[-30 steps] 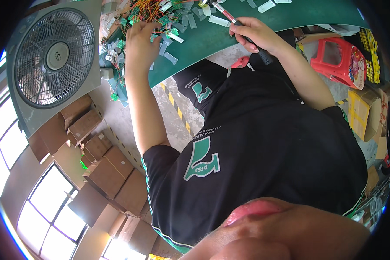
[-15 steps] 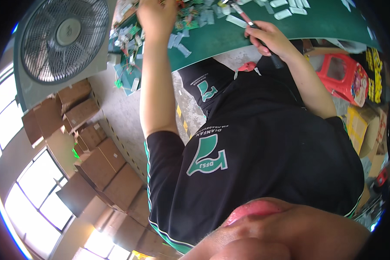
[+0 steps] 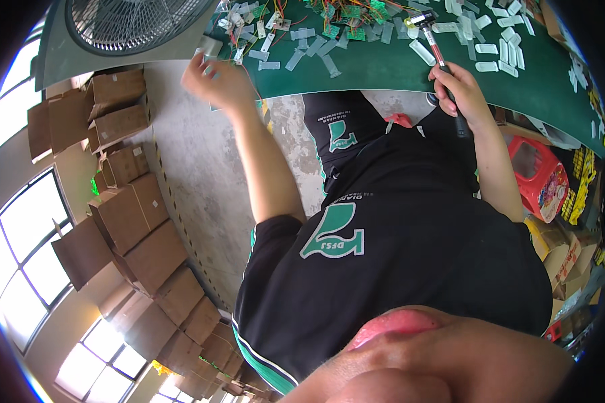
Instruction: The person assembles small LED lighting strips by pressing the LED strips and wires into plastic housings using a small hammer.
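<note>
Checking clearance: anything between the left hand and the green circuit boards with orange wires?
Yes: translucent plastic pieces lie scattered on the green tabletop between the left hand and the green circuit boards. They look low; nothing taller visibly stands there.

The tabletop (image 3: 376,75) is deep green, strewn with bright white strips (image 3: 487,66), cloudy translucent pieces (image 3: 294,59), green circuit boards (image 3: 356,33) and orange-red wires (image 3: 294,8). The hammer (image 3: 439,55) shows a silvery head, a red shaft and a black grip. The fan (image 3: 138,23) is grey, the cartons (image 3: 129,209) plain brown. The black shirt (image 3: 417,262) bears a green emblem (image 3: 334,232) outlined in white, with green-and-white trim at its side. Yellow-and-black stripes mark the tape (image 3: 267,115) on the mottled grey floor (image 3: 195,154). The red stool (image 3: 528,185) carries a multicoloured printed panel.
</note>
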A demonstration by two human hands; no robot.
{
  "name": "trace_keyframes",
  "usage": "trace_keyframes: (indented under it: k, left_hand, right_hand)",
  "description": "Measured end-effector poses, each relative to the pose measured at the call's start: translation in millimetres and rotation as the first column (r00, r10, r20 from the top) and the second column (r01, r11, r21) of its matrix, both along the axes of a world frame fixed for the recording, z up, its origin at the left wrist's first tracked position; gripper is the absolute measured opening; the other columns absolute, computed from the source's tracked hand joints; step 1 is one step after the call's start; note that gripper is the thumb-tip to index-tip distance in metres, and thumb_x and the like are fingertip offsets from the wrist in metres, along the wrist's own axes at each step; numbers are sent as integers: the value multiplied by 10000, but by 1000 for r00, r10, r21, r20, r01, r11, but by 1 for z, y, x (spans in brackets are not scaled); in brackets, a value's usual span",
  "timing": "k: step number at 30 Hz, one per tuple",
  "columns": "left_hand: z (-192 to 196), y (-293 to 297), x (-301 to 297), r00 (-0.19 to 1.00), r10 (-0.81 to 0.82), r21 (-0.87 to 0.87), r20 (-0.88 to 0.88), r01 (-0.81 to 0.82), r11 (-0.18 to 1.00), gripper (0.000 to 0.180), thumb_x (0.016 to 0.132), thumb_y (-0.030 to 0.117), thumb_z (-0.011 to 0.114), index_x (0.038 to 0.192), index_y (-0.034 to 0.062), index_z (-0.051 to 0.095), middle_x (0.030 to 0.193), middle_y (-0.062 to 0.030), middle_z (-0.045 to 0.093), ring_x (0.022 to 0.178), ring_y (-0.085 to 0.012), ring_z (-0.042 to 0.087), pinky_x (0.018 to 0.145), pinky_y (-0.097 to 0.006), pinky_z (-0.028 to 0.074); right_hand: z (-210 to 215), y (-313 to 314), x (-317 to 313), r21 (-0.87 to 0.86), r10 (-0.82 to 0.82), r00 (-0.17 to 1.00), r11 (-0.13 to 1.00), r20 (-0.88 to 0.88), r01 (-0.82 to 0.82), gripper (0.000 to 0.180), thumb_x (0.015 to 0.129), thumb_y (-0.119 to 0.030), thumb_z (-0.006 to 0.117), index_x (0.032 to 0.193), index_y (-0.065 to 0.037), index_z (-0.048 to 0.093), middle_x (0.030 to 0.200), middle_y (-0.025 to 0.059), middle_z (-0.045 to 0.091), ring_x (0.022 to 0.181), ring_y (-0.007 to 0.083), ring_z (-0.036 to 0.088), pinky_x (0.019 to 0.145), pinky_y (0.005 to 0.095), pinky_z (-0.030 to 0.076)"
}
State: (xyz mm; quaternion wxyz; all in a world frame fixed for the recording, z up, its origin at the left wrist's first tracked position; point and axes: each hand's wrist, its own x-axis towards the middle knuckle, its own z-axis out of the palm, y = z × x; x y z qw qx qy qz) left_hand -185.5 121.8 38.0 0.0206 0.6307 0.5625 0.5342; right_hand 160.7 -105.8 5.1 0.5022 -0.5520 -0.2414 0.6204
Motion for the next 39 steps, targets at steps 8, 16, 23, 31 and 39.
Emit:
trace_keyframes:
  k: [8,16,23,31,39]
  left_hand:
    - [-31,26,-138,790,225,-700,571,324,637,423,988,359,691,1197,-7,670,980,-107,722,857,-190,665,771,-330,528]
    - [-41,41,-117,998,51,-434,-45,-66,898,240,840,136,811,1033,-3,785,800,-61,737,704,-138,670,682,-297,533]
    - [9,57,-92,986,-137,-371,89,161,915,224,856,112,797,1022,-33,758,767,-75,721,678,-141,698,630,-291,553]
    - [51,82,-46,900,-249,-166,358,324,931,266,900,-20,719,1119,-131,618,932,-177,724,804,-222,750,759,-279,612]
    - [14,72,-60,894,-427,-391,136,444,806,552,957,-19,629,1466,-60,417,1363,-198,634,1202,-251,674,962,-304,550]
  right_hand:
    - [2,7,-2,-33,48,999,998,19,-47,231,1078,-242,547,1038,-15,565,669,-14,508,409,23,393,372,203,299]
    - [8,9,-8,-54,28,994,998,106,-23,197,1031,-204,596,1020,-7,594,676,-13,528,437,30,424,388,213,321]
    - [8,10,-12,-63,36,990,998,140,-28,189,1048,-199,573,1039,-11,584,691,-11,518,432,23,407,387,199,312]
    - [8,7,-11,-59,29,986,998,166,-20,197,1044,-208,577,1027,-13,594,698,-8,528,443,21,410,389,201,316]
    - [8,6,-14,-76,42,983,997,177,-28,188,1042,-208,579,1029,-23,603,699,-12,532,449,18,409,390,199,316]
